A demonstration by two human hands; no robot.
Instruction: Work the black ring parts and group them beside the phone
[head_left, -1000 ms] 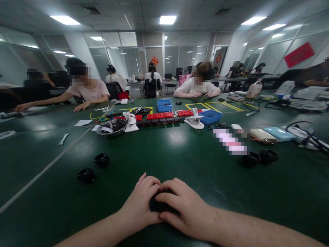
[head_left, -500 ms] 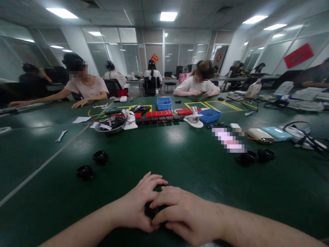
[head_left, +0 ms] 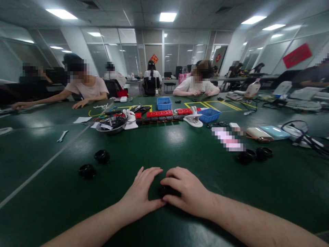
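Note:
My right hand [head_left: 190,192] is closed, fingers and thumb curled round a black round part [head_left: 167,190] near the front of the green table [head_left: 154,147]. Most of that part is hidden under the fingers. Beside it, my left hand [head_left: 138,192] is open, its fingers stretched forward and its thumb tip close to my right thumb. On the left stand two black ring-shaped parts, one farther back [head_left: 102,156] and one nearer [head_left: 86,171]. Two similar black parts sit together on the right, one [head_left: 247,156] beside the other [head_left: 264,153].
Across the middle lie a red power strip [head_left: 159,113], white clip stands [head_left: 193,118], a metal bowl [head_left: 112,127] and blue bins [head_left: 210,115]. A wrench [head_left: 62,136] lies left. Cables and power banks [head_left: 276,133] are right. Other people sit opposite.
Both hands have shifted slightly away from me. My left hand has opened off the black part and drawn left from my right hand, which still covers the part.

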